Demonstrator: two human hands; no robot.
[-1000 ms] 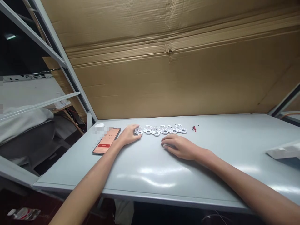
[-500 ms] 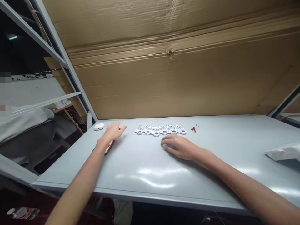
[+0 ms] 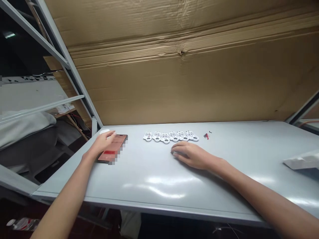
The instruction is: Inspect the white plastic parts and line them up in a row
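My left hand (image 3: 105, 142) lies over the left edge of a phone (image 3: 117, 143) with a reddish lit screen. Its fingers are stretched out, and I see no grip around the phone. Just behind that hand, partly covered by it, is a small white rounded case (image 3: 104, 131). My right hand (image 3: 187, 154) rests on the table with loosely bent fingers, the thumb a little apart, holding nothing. Beyond its fingertips a row of several white plastic pieces (image 3: 165, 138), each with a round hole, stretches across the table.
Tiny red and black parts (image 3: 206, 136) lie right of the row on the grey table (image 3: 149, 169). White wrapping (image 3: 302, 161) sits at the right edge. A cardboard wall (image 3: 199, 86) closes off the back, and a metal frame post (image 3: 74, 69) rises at left. A bottle (image 3: 23, 224) is below.
My left hand has moved left across the phone, uncovering most of its screen and now partly covering the white case. My right hand has stayed in place.
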